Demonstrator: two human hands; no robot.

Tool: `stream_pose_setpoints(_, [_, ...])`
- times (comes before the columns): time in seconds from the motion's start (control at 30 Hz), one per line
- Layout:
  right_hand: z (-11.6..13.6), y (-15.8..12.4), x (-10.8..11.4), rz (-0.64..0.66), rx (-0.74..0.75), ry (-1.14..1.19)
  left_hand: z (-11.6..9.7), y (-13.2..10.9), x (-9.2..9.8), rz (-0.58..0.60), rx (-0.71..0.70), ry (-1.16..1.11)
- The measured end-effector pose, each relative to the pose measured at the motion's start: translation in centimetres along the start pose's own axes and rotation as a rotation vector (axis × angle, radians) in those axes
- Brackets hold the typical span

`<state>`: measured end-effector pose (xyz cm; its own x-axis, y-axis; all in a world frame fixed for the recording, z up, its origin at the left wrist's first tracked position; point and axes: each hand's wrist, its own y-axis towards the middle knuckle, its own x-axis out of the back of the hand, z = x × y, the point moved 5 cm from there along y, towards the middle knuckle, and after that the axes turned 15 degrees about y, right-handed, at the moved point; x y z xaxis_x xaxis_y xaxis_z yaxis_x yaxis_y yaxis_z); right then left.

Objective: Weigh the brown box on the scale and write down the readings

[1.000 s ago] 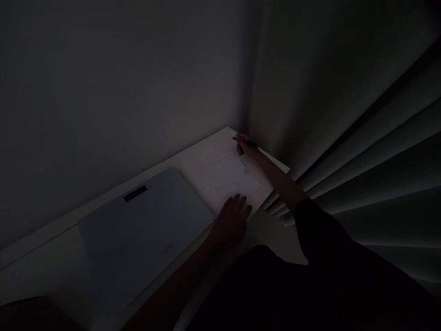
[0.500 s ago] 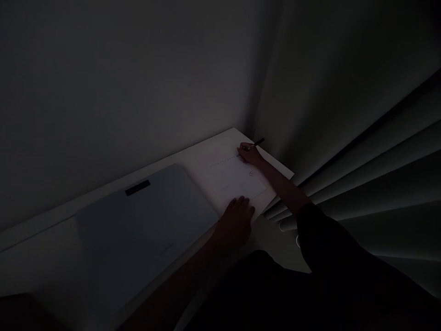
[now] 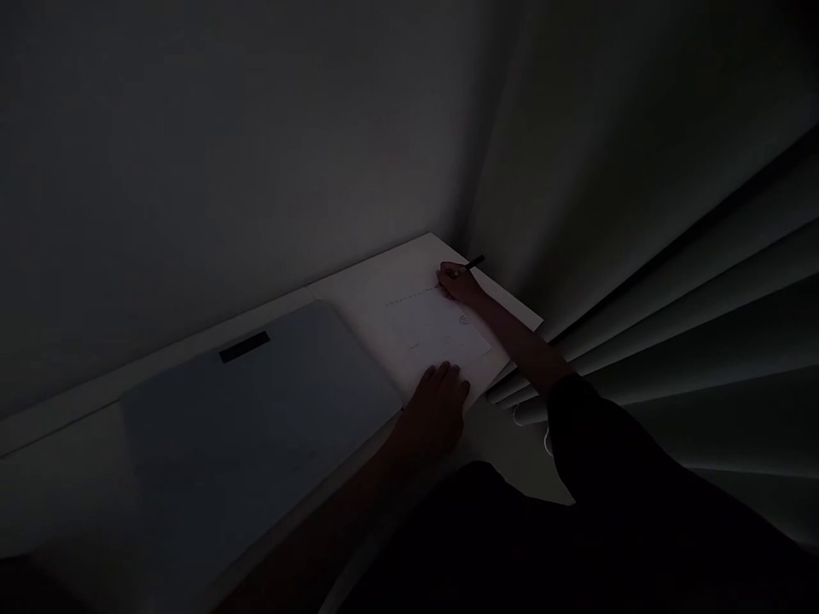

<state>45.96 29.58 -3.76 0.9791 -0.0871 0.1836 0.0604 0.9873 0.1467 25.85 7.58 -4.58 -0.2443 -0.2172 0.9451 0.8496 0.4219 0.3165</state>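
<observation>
A sheet of white paper [image 3: 426, 328] with a row of small holes or marks along its far edge lies on the white desk [image 3: 377, 281]. Faint writing and a round scribble show on it. My right hand [image 3: 457, 283] rests at the sheet's far right corner, its fingers closed around a dark pen [image 3: 474, 263] that slants up to the right. By the near edge of the paper my left hand [image 3: 438, 405] lies palm down on the desk edge, fingers stretched forward. The dimness hides the pen's tip.
Left of the paper a large grey-blue desk mat [image 3: 269, 435] covers the desk, with a dark rectangular strip [image 3: 245, 347] at its far edge. A wall [image 3: 223, 170] rises behind the desk. Long dark curtains [image 3: 691, 341] hang at the right.
The view has shifted slightly, so the desk sits a little farther left in the picture. My right hand still grips the pen at the same corner; my left hand stays put.
</observation>
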Motion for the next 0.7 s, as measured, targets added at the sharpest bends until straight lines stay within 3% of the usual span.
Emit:
stream_pose_setpoints(0.23, [-0.03, 0.08, 0.01, -0.023, 0.000, -0.013, -0.01, 0.34, 0.64, 0.064, 0.000, -0.004])
stream_pose_setpoints(0.7, [0.22, -0.02, 0.13, -0.082, -0.017, -0.004, 0.12, 0.33, 0.58, 0.064, 0.023, -0.049])
